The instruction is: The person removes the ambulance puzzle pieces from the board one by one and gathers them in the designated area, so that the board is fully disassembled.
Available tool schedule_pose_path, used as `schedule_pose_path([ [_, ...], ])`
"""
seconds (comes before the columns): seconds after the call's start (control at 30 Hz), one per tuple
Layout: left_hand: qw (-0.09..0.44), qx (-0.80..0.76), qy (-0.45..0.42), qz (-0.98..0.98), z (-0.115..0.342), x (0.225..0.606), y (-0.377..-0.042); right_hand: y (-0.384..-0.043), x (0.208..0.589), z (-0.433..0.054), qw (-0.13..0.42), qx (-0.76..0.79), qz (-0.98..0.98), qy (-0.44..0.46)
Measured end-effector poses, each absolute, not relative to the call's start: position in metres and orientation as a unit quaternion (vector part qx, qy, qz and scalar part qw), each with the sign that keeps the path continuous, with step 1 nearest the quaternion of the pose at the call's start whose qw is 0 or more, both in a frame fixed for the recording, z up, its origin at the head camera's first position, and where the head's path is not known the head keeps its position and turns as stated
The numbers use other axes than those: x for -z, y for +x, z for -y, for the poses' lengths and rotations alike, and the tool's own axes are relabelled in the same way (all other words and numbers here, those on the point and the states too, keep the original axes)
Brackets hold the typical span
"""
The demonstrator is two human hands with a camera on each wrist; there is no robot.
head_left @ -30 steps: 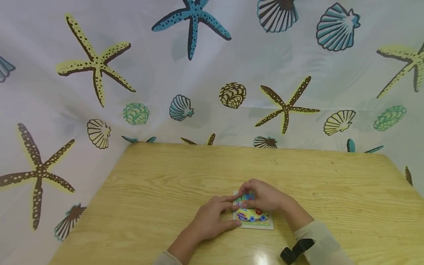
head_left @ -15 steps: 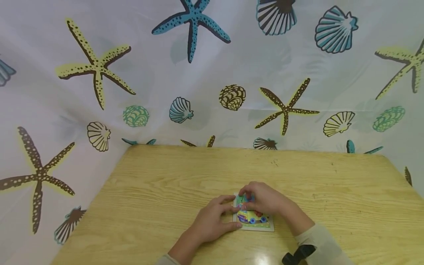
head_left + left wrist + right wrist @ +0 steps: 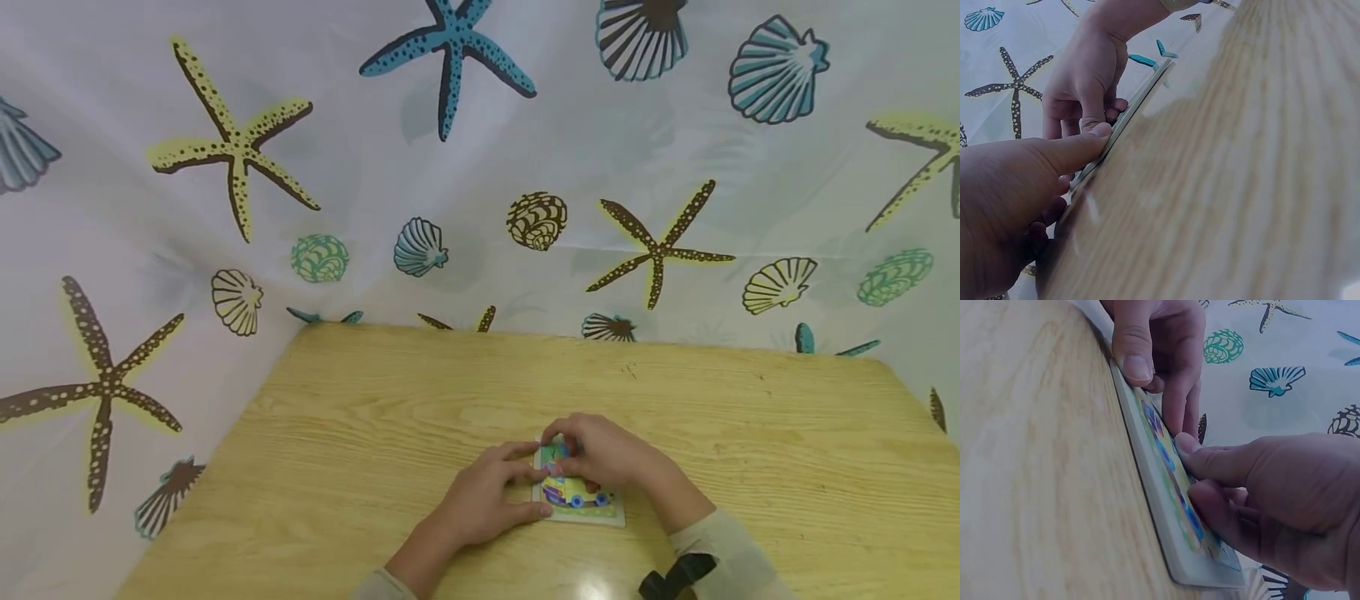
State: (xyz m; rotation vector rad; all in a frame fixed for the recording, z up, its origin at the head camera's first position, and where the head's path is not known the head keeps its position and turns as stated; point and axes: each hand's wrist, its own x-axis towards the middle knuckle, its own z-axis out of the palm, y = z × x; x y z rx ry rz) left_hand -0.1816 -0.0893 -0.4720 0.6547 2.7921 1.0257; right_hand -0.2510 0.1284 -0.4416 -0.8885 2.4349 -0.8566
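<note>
A small flat picture puzzle with a pale border and a yellow car picture lies on the wooden table. My left hand holds its left side, the thumb at the near corner and fingers along the left edge. Over the picture's upper part, my right hand is bent, with thumb and forefinger touching the surface. In the right wrist view the right thumb and curled fingers meet the picture; whether they pinch a loose piece is hidden. From the left wrist, only the board's thin edge shows.
The light wooden table extends around the puzzle on all sides. A white cloth printed with starfish and shells hangs behind it and at both sides. A black strap device sits on the right sleeve.
The view has shifted slightly. My left hand stays at the puzzle's edge. The right hand's fingers have moved a little over the picture and now cover a red patch seen before.
</note>
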Motion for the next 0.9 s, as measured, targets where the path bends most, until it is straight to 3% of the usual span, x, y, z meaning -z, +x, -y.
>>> schedule_pose_path([
  [0.27, 0.045, -0.334, 0.218, -0.916, 0.0908, 0.4743, -0.1808, -0.2479, 0.443, -0.1284, 0.204, 0.325, -0.871, -0.307],
  [0.73, 0.047, -0.325, 0.218, -0.919, 0.0896, 0.471, -0.1825, -0.2442, 0.4398, -0.1288, 0.11, 0.316, -0.892, -0.303],
  [0.9, 0.049, -0.329, 0.214, -0.918, 0.0917, 0.4729, -0.1831, -0.2458, 0.4408, -0.1334, 0.118, 0.346, -0.882, -0.297],
])
